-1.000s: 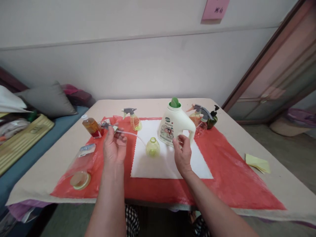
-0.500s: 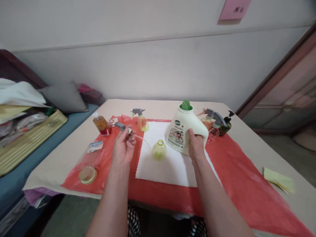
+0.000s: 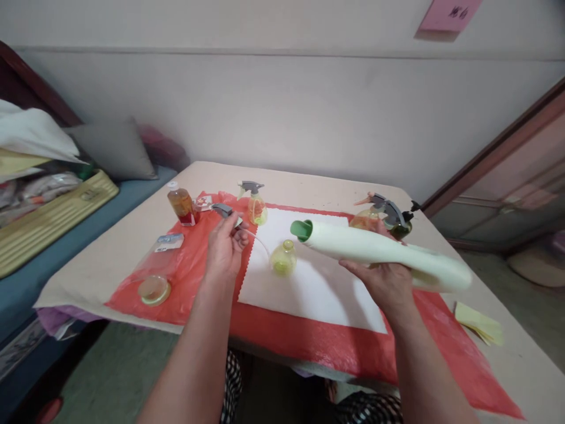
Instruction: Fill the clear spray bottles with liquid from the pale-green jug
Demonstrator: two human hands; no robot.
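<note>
My right hand (image 3: 388,282) is closed on a large pale green jug (image 3: 366,242), tipped almost flat. Its mouth with a green pour spout (image 3: 301,230) points left, above and right of a small yellow see-through bottle (image 3: 283,259). That bottle stands upright without a top on a white sheet (image 3: 318,294), some liquid at its bottom. Between the fingers of my left hand (image 3: 227,244) is a grey spray head (image 3: 223,209), its thin tube curving toward the bottle. I cannot tell whether the tube touches the bottle.
Red plastic (image 3: 282,347) covers part of the table. A spray bottle (image 3: 257,209) stands behind, an amber bottle (image 3: 181,206) at left, more spray bottles (image 3: 391,215) at back right. A round clear lid (image 3: 154,290) lies front left, yellow cloths (image 3: 479,323) at right.
The jug has gone from upright to nearly horizontal, its mouth swung left and down toward the small bottle. My left hand still holds the spray head. The camera view has shifted slightly.
</note>
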